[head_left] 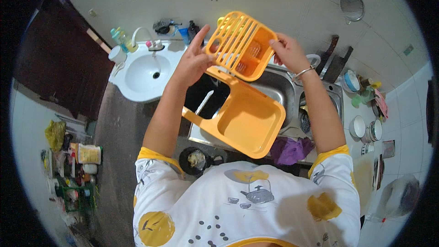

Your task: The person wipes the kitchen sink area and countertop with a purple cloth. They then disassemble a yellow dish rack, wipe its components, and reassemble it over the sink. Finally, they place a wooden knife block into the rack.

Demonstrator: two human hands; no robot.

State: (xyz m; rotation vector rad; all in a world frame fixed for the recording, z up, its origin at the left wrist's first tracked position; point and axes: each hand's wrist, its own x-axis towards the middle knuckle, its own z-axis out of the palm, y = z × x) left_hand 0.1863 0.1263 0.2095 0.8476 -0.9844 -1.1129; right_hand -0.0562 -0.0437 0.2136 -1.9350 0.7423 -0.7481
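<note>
My right hand [289,54] is closed on the right edge of an orange plastic rack [258,71], with slats on its left part and a deeper compartment on its right. The rack is tilted up above the sink. At its left side is my left hand [195,64], index finger stretched out and fingers apart, the thumb side close to or touching the rack's edge. Below both hands a larger orange plastic tray [249,123], with a shallow basin and an open frame on the left, rests over the front of the sink. A white strip [205,102] shows within the frame.
The steel sink [274,84] lies behind the tray, a white washbasin [146,71] to the left. Knives [338,66] stand at the right back; bowls [357,126] sit on the right counter. A purple cloth [291,150] hangs at the front edge near a black bin [194,161].
</note>
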